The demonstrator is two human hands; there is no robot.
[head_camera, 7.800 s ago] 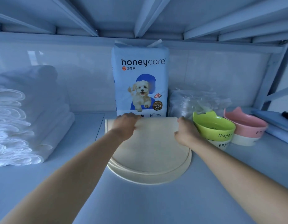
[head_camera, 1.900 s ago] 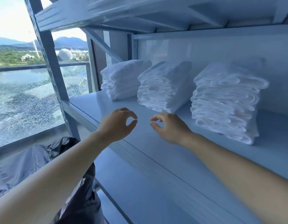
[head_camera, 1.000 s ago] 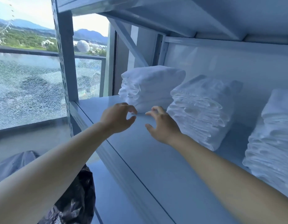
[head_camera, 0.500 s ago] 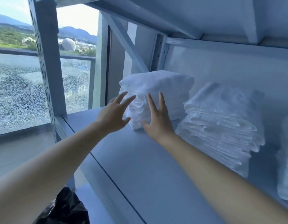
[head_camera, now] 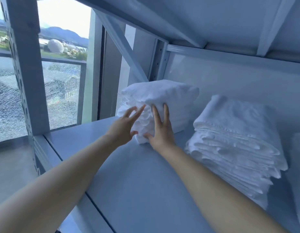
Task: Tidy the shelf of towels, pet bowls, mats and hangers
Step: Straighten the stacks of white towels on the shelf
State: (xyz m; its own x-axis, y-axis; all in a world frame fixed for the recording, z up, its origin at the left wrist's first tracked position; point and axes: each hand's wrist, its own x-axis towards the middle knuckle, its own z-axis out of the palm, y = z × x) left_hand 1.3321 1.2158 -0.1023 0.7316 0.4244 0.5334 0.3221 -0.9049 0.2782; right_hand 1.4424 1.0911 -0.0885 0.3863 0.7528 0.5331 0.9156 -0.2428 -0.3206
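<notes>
I am pressing my flat left hand and right hand on the soft towel stack, likely best gripped underneath.

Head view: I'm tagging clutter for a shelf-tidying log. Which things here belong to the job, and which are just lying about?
Job:
- far towel stack, with the open left hand and right hand at its front
- nearer towel stack
- shelf board they sit on

Not the job:
- cracked window glass
- shelf post
- domed building outside
</notes>
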